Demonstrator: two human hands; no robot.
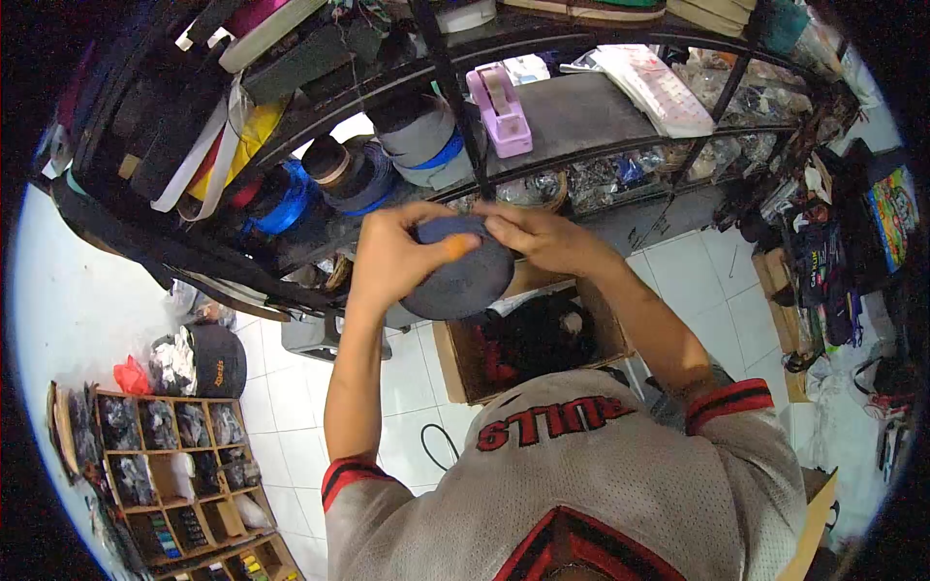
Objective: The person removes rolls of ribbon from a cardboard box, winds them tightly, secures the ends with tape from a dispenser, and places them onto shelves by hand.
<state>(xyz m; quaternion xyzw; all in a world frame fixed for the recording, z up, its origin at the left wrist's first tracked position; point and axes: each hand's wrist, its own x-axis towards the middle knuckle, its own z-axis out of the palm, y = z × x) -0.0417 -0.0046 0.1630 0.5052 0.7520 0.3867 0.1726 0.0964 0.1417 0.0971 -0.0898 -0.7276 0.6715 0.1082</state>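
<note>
Holding the dark grey roll, thumb across its face, the left grip clasps one side while the right grip pinches the edge nearest the purple tape dispenser, the roll held up on the wearer's side of that dispenser.

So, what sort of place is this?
Probably a workshop or stockroom for sewing or craft supplies: a dark roll of strap-like material is being handled, more rolls sit on the black shelf, and a compartmented rack holds plastic-bagged goods.
</note>
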